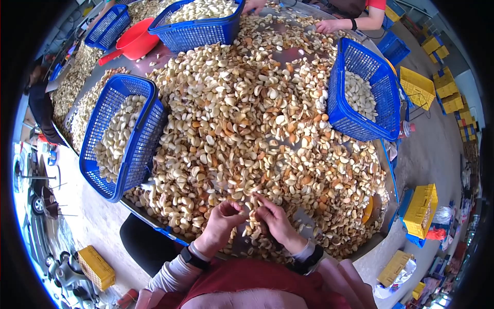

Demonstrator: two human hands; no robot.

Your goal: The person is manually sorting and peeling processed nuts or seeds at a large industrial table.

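A broad pile of pale, shelled kernels or cloves (216,127), mixed with brown and orange ones, covers the metal table before me. At the near edge of the pile, my left hand (224,222) has its thumb and forefinger close together at a pale piece. Just beside it, my right hand (276,220) is curled over the pieces, its forefinger pointing forward; whether it grips one I cannot tell. A blue plastic basket (152,127) partly filled with pale pieces stands tilted at the left. Another blue basket (364,129), also holding whitish pieces, is at the right.
Beyond the pile are a full blue basket (200,34), a smaller blue basket (110,25) and a red plastic scoop (139,40). A co-worker's hand (328,26) reaches in at the far right; other people work along the far and left sides. Yellow crates (420,210) stand on the floor.
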